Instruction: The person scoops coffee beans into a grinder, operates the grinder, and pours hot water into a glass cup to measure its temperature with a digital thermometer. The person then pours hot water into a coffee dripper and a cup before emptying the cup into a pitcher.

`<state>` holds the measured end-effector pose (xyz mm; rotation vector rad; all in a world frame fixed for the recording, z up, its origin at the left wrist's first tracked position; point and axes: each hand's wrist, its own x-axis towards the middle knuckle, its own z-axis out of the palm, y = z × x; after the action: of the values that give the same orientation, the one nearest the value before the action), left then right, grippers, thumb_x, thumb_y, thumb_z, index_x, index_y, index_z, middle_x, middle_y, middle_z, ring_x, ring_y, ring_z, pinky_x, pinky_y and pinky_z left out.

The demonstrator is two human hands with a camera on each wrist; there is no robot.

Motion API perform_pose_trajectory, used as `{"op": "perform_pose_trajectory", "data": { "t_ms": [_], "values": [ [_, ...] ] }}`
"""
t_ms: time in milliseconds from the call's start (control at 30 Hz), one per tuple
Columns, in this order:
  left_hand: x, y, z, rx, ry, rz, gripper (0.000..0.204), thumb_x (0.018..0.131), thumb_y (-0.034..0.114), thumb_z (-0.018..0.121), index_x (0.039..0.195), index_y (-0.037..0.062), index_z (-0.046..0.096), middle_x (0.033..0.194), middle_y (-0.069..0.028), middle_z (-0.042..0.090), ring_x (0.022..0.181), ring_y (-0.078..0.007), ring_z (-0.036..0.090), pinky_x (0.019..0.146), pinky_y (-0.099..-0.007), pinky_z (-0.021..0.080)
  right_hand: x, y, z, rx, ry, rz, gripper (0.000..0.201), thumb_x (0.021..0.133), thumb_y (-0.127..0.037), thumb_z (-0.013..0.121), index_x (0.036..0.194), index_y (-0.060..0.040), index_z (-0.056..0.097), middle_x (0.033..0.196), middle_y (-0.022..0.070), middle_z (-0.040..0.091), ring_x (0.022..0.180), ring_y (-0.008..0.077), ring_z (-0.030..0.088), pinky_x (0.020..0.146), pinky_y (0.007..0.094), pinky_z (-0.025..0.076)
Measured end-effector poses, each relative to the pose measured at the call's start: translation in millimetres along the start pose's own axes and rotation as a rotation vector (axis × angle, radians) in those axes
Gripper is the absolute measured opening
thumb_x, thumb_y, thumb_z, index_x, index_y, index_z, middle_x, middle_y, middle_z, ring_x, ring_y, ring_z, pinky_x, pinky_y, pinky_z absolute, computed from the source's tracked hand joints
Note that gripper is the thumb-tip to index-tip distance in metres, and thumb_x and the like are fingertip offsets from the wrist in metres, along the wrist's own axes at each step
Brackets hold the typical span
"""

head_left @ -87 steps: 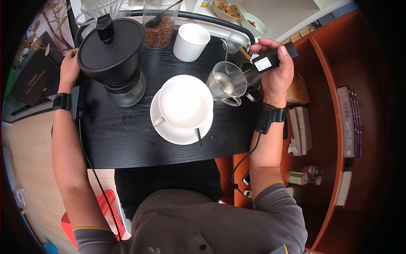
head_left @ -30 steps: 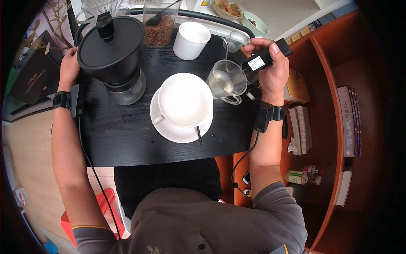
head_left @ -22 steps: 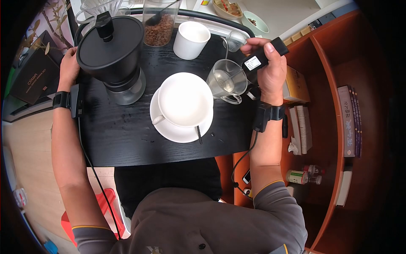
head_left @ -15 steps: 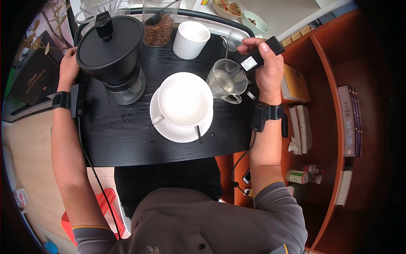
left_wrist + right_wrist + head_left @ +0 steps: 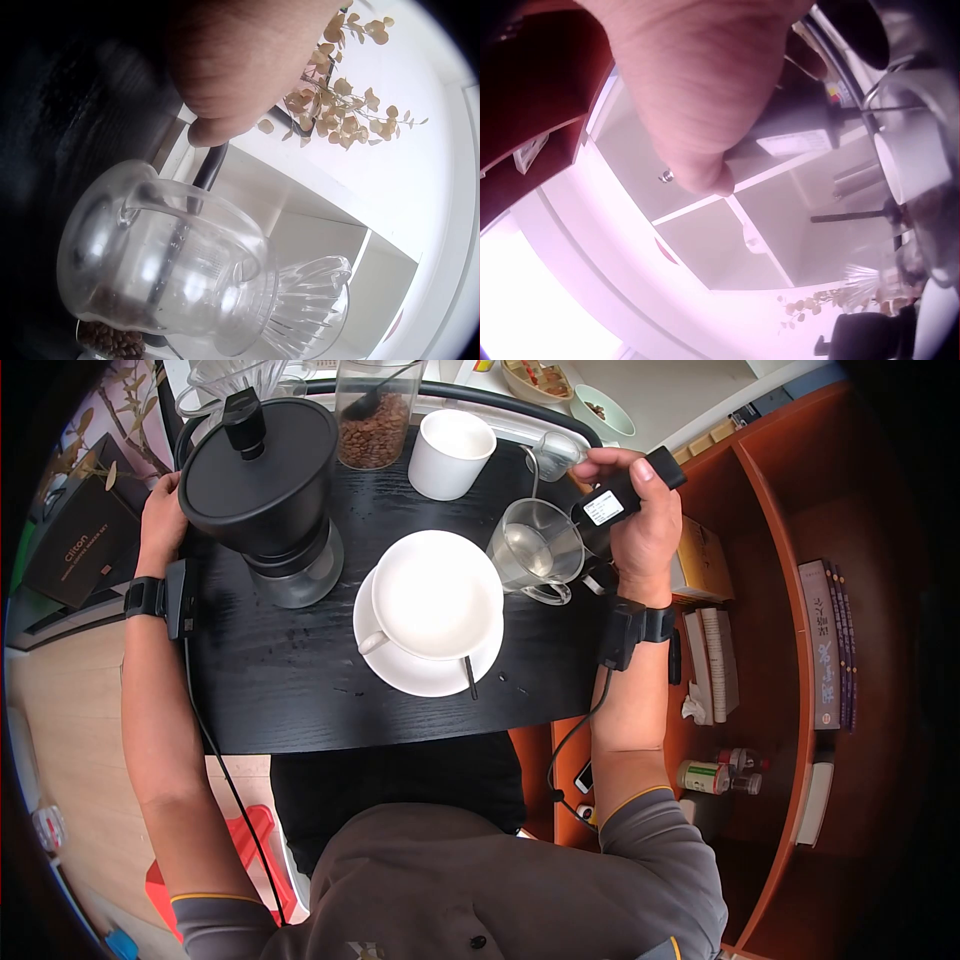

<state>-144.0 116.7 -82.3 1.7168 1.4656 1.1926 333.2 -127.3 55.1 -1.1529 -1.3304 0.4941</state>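
My right hand (image 5: 645, 525) grips the black handle of a milk frother (image 5: 630, 492) with a white label. Its thin metal shaft slants down into a clear glass mug (image 5: 508, 560) that has a little liquid at the bottom. The right wrist view shows the thumb along the frother's handle. My left hand (image 5: 163, 520) is at the left side of the black table, around the black rail (image 5: 210, 166), its fingers partly hidden. Close beside it stand a black coffee grinder (image 5: 262, 480) and, in the left wrist view, a glass coffee server (image 5: 161, 259) with a ribbed glass dripper (image 5: 311, 304).
A wide white cup (image 5: 438, 595) sits on a saucer (image 5: 430, 682) with a dark spoon handle beside it. Behind are a white cup (image 5: 450, 460), a container of coffee beans (image 5: 375, 435) and a small glass (image 5: 555, 457). A brown bookcase (image 5: 775, 490) stands to the right.
My right hand has moved a little to the left with the frother overall, swinging slightly back right in the last half second. The left hand stays where it was.
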Motion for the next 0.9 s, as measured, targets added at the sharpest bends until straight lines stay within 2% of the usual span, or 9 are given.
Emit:
{"op": "perform_pose_trajectory", "data": {
  "t_ms": [167,267,367,433,533,633,767,833,900],
  "values": [
    [2.7,-3.6,0.0,-0.019,-0.001,-0.013,0.051,0.092,0.039,0.064,0.12,-0.0026,0.065,0.108,-0.0103,0.07,0.097,-0.0157,0.063,0.089,-0.0281,0.047,-0.2,-2.0,-3.6,0.045,0.015,-0.008,0.05,0.098,-0.033,0.046,0.109,0.0118,0.067,0.094,0.0216,0.072,0.092,0.0259,0.069,0.087,0.0337,0.052],
    [3.2,-4.3,-0.1,-0.005,0.002,-0.012,0.05,0.091,0.039,0.065,0.12,-0.0024,0.065,0.108,-0.0104,0.07,0.097,-0.0156,0.063,0.089,-0.028,0.047,-0.4,-2.7,-4.5,-0.051,0.033,-0.004,0.051,0.098,-0.033,0.046,0.109,0.0122,0.067,0.095,0.0223,0.072,0.092,0.0262,0.069,0.086,0.0336,0.052],
    [4.7,-8.0,0.8,-0.025,-0.001,-0.008,0.05,0.091,0.038,0.065,0.12,-0.0024,0.065,0.108,-0.0105,0.07,0.097,-0.0157,0.064,0.089,-0.028,0.047,0.5,-0.1,-7.3,0.051,-0.021,-0.031,0.051,0.098,-0.034,0.046,0.109,0.0124,0.067,0.095,0.0223,0.072,0.091,0.026,0.069,0.086,0.0332,0.052],
    [5.7,-9.9,0.1,-0.022,-0.002,-0.013,0.05,0.09,0.038,0.066,0.12,-0.0024,0.064,0.108,-0.0104,0.07,0.097,-0.0156,0.064,0.089,-0.0279,0.047,-0.6,-5.0,-3.4,-0.037,0.069,0.005,0.053,0.098,-0.035,0.046,0.108,0.0128,0.066,0.095,0.0225,0.072,0.09,0.0259,0.069,0.086,0.0334,0.052],
    [3.9,-5.9,0.0,0.015,0.003,0.009,0.05,0.09,0.037,0.066,0.12,-0.0025,0.064,0.108,-0.0102,0.071,0.096,-0.0154,0.064,0.088,-0.0278,0.047,-0.2,-2.9,-7.8,-0.013,0.02,-0.006,0.053,0.099,-0.035,0.046,0.108,0.013,0.066,0.095,0.0226,0.072,0.091,0.0258,0.068,0.086,0.0339,0.052],
    [5.0,-8.6,0.2,0.014,-0.001,0.02,0.05,0.09,0.037,0.066,0.12,-0.0025,0.064,0.107,-0.0102,0.07,0.096,-0.0151,0.064,0.088,-0.0277,0.048,-0.4,-5.1,-3.8,0.055,0.068,0.002,0.053,0.099,-0.036,0.046,0.108,0.0129,0.066,0.096,0.0228,0.071,0.091,0.026,0.068,0.087,0.0345,0.052],
    [1.2,-2.0,-0.4,0.048,-0.001,0.022,0.049,0.089,0.036,0.066,0.119,-0.0026,0.065,0.107,-0.0103,0.07,0.096,-0.0148,0.064,0.088,-0.0276,0.047,-0.6,-3.9,-5.2,-0.007,0.062,0.005,0.055,0.099,-0.037,0.046,0.108,0.0124,0.066,0.096,0.0228,0.071,0.091,0.0267,0.068,0.086,0.0352,0.052],
    [1.3,0.1,-0.4,0.078,0.002,0.017,0.049,0.089,0.036,0.067,0.119,-0.0024,0.065,0.106,-0.0102,0.07,0.095,-0.0146,0.064,0.087,-0.0276,0.048,1.1,1.3,-9.2,0.109,0.033,0.004,0.055,0.099,-0.038,0.046,0.108,0.0118,0.066,0.096,0.0226,0.071,0.092,0.0276,0.068,0.087,0.0363,0.052],
    [2.2,-0.9,0.7,0.046,0.002,0.015,0.049,0.089,0.036,0.066,0.119,-0.0025,0.065,0.106,-0.0101,0.07,0.095,-0.0147,0.064,0.087,-0.0276,0.048,2.2,1.4,-10.4,0.091,0.039,0.009,0.055,0.099,-0.039,0.046,0.108,0.0116,0.066,0.097,0.0224,0.071,0.092,0.0277,0.068,0.087,0.0366,0.052]
  ]
}}
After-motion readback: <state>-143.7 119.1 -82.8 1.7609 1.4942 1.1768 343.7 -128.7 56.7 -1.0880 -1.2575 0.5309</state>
